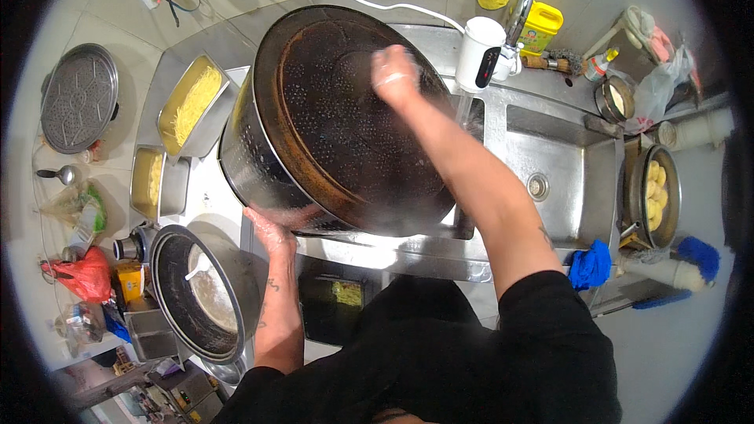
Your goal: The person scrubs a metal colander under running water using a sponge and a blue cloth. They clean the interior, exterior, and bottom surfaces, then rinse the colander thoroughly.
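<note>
A large metal pot [247, 159] lies tipped over the sink counter, its dark, wet underside facing up at me. Rusty brown staining rings that base, and droplets cover it. My left hand [274, 234] grips the pot at its lower left edge. Over the pot's base is my right hand [397, 75], blurred, with fingers curled; whether it holds anything is hidden. To the right of the pot, a white electric faucet heater [480, 53] with a dark display runs water downward into the sink basin partly behind the pot.
Right of the pot is a second steel basin [542, 188]. A large pot holding a white ladle [200, 268] stands at lower left, near steel pans of yellow shreds [197, 103] and pale pieces [154, 179]. A yellow jug [542, 26] and a brush [548, 63] line the back ledge.
</note>
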The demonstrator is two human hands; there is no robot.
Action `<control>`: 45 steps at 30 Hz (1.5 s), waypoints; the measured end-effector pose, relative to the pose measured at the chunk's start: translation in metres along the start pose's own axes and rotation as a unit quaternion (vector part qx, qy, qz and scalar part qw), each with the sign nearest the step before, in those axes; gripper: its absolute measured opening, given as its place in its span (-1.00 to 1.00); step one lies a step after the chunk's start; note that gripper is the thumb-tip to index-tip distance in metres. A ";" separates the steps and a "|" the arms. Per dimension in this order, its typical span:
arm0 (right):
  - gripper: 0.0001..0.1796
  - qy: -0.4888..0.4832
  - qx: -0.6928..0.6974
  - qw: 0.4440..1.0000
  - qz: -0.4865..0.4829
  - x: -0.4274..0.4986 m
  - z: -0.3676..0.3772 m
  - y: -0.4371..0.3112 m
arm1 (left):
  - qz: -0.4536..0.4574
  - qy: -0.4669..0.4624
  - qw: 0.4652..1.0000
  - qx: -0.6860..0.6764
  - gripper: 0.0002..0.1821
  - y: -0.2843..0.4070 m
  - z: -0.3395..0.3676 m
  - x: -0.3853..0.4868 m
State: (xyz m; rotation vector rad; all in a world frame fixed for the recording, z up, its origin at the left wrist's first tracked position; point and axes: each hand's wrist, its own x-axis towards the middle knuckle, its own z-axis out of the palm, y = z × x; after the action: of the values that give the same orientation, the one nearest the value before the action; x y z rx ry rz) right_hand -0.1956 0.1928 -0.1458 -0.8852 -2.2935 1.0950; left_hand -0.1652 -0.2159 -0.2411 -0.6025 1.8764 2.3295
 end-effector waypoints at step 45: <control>-0.50 -0.057 0.142 0.901 -0.406 -0.102 -0.015 -0.076 | 0.012 -0.046 0.996 -0.077 -0.02 0.004 0.023 -0.040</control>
State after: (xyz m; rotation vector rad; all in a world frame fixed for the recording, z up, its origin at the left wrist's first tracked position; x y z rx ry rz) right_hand -0.1430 0.0918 -0.0882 0.2654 -2.1520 1.0389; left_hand -0.1349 -0.1882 -0.2196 -0.4805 1.6867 2.4872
